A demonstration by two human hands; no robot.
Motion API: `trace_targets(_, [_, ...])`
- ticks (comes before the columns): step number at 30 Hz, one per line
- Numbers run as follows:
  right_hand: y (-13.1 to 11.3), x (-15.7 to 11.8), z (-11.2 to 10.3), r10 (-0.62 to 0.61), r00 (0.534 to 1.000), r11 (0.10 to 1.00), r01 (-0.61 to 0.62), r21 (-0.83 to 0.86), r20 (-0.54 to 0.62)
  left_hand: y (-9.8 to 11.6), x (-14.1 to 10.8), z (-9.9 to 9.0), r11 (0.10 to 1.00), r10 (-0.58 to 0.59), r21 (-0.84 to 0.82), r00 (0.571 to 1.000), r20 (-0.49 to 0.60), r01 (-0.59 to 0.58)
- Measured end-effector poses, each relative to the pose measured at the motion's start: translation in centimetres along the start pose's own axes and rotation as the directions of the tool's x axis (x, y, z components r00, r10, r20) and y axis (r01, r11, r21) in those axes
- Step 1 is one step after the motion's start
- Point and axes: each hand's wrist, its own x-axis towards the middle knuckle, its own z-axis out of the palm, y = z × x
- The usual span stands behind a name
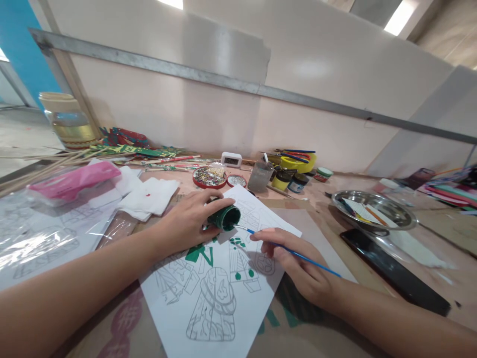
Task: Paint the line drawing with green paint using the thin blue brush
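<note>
My left hand (190,219) is wrapped round a small jar of green paint (224,218), tilted so its open mouth faces right. A thin blue paintbrush (309,259) is pinched in my right hand (294,256), its tip at the rim of the jar. Beneath both hands lies a white sheet (179,318) with pencil drawings, some parts painted green. The jar is above the upper middle of the sheet.
Behind the sheet stand a red dish of sequins (209,177), a cloudy water cup (260,175) and paint jars (298,183). At right are a metal bowl (404,219) and a black phone-like slab (395,273). White tissues (149,196) and a pink packet (76,181) lie left.
</note>
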Motion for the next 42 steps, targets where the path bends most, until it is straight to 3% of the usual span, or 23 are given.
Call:
trace_targets(5, [-0.2,-0.5,-0.3,-0.061,0.998,0.995,0.060,0.083,0.000,0.0,0.0,0.0,0.999,-0.033,-0.011,0.999,0.001,0.033])
trace_targets(10, [-0.2,-0.6,0.3,-0.032,0.994,0.973,0.054,0.226,-0.103,0.2,0.1,-0.1,0.992,-0.120,-0.045,0.993,0.024,0.121])
trace_targets(14, [-0.4,-0.7,-0.1,-0.010,1.000,0.953,0.015,0.303,-0.019,0.2,0.4,-0.1,0.973,-0.222,-0.059,0.974,0.051,0.224])
trace_targets(19, [-0.9,-0.1,-0.6,-0.117,0.984,0.969,0.083,0.232,0.135,0.0,0.6,0.2,0.963,-0.262,-0.052,0.963,0.055,0.265])
trace_targets(25, [-1.1,0.0,0.0,-0.115,0.986,0.981,0.093,0.172,0.123,0.0,0.6,0.2,0.955,-0.286,-0.061,0.955,0.076,0.291])
trace_targets(33, [-1.1,-0.1,0.3,-0.012,0.982,0.984,-0.022,0.175,0.190,-0.2,0.7,0.2,0.957,-0.280,-0.050,0.955,0.093,0.285])
trace_targets(42, [-0.7,-0.3,0.4,-0.059,0.978,0.983,0.022,0.182,0.201,-0.1,0.9,0.2,0.952,-0.290,-0.069,0.952,0.099,0.298])
